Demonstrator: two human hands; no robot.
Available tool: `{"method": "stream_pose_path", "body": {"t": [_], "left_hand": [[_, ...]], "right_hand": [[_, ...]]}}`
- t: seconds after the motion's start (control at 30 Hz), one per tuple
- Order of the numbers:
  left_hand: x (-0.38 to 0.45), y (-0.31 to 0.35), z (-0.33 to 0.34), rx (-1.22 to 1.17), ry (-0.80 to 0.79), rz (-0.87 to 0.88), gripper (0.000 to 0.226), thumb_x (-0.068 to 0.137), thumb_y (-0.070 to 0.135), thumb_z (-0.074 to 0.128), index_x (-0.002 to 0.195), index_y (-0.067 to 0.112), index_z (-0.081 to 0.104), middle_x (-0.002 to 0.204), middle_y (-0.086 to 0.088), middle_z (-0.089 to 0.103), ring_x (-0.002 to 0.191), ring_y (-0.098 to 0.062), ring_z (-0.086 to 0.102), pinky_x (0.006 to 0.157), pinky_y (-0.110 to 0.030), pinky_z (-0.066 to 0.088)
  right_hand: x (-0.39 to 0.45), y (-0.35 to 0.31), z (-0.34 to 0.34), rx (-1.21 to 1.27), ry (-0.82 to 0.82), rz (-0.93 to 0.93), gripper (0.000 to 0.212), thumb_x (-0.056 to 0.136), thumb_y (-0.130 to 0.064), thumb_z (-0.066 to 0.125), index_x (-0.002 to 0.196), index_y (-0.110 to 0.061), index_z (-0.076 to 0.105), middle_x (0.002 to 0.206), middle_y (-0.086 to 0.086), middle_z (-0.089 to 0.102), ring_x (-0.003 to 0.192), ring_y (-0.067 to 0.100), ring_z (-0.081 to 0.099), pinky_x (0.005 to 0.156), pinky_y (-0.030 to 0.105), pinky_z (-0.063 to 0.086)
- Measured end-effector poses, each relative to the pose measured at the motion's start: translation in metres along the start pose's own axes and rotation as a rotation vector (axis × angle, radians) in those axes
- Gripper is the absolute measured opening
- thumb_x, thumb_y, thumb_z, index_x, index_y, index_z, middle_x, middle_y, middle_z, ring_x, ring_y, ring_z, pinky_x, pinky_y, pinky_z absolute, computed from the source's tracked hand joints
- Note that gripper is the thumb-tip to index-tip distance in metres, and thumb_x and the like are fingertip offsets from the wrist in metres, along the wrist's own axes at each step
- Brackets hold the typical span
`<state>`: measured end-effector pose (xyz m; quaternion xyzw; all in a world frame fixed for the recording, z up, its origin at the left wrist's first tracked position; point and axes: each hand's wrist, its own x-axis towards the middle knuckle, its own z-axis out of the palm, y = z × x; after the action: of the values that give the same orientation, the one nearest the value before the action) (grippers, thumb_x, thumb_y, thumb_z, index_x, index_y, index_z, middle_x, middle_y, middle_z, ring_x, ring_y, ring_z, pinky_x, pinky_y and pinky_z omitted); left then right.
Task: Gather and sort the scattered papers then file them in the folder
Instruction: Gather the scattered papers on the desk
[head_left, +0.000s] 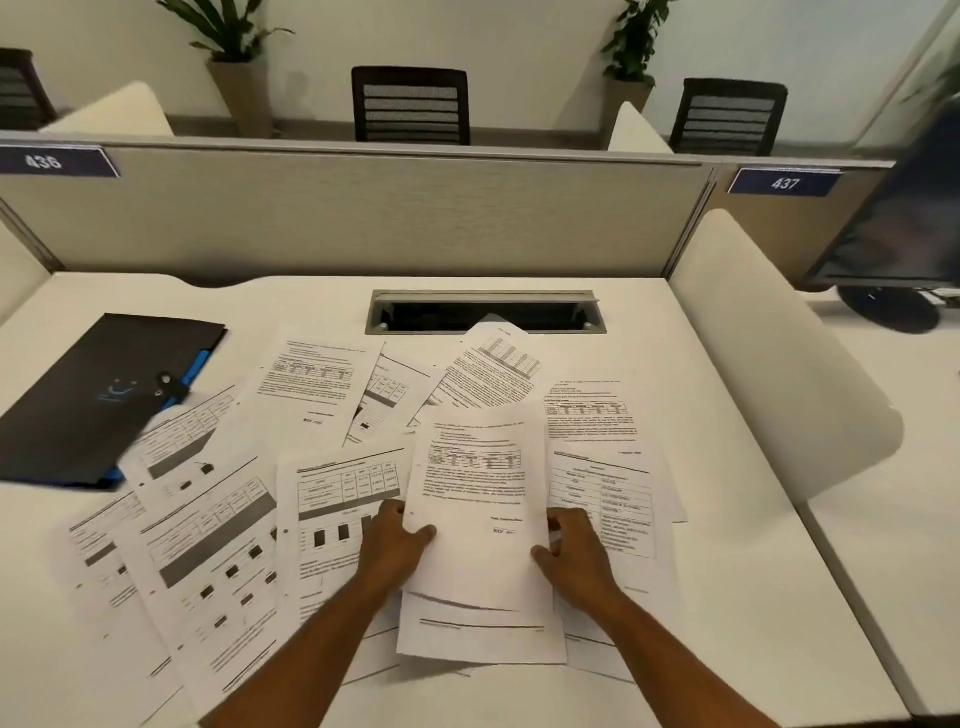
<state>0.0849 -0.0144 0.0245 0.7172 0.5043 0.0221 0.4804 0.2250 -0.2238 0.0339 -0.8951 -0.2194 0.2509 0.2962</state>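
While gripping sheet (480, 499), hands (395, 540) apart.

Both hands grip a small stack of printed sheets (478, 514) near the desk's front edge; the left hand (397, 540) pinches its left side, the right hand (574, 551) its right; loose papers (311, 384) lie scattered across the white desk (727, 519); a black folder (93, 400) rests far left.

White desk (727, 519); scattered papers (311, 384) across it; black folder (93, 400) far-left.
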Motion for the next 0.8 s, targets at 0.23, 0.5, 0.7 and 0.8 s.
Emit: {"method": "stream_pose_path", "body": {"t": [0.23,0.5,0.7,0.8], "left_hand": [[-0.007,0.001,-0.001,-0.020,0.009,0.067,0.048,0.093,0.011,0.060,0.139,0.011,0.046,0.139,-0.011,0.053,0.125,-0.029,0.051,0.106,-0.040,0.042],[-0.012,-0.011,-0.013,-0.070,-0.009,0.018,0.055,0.090,-0.001,0.054,0.140,0.019,0.041,0.131,-0.003,0.053,0.107,-0.021,0.052,0.084,-0.030,0.049],[-0.019,-0.008,-0.011,-0.128,-0.080,0.013,0.062,0.087,-0.003,0.049,0.142,0.023,0.037,0.133,-0.001,0.052,0.110,-0.020,0.052,0.089,-0.033,0.049],[-0.024,-0.008,-0.009,-0.171,-0.130,0.026,0.064,0.085,-0.004,0.050,0.139,0.028,0.039,0.131,0.002,0.052,0.111,-0.017,0.053,0.090,-0.033,0.049]], "right_hand": [[0.003,-0.001,-0.002,0.067,0.273,0.055,0.046,0.087,-0.032,0.075,0.128,-0.020,0.061,0.125,0.001,0.056,0.112,0.020,0.059,0.092,0.033,0.051],[-0.002,0.033,-0.010,-0.267,0.282,0.303,0.098,0.091,-0.068,0.050,0.160,-0.015,0.004,0.168,0.020,0.001,0.155,0.037,-0.002,0.124,0.058,0.009],[-0.005,0.020,-0.001,-0.153,0.400,0.164,0.090,0.089,-0.059,0.061,0.158,-0.017,0.021,0.165,0.017,0.022,0.152,0.033,0.018,0.119,0.050,0.027],[-0.007,0.021,-0.006,-0.221,0.425,0.312,0.093,0.084,-0.064,0.063,0.154,-0.017,0.024,0.161,0.018,0.025,0.149,0.037,0.021,0.115,0.054,0.030]]}}
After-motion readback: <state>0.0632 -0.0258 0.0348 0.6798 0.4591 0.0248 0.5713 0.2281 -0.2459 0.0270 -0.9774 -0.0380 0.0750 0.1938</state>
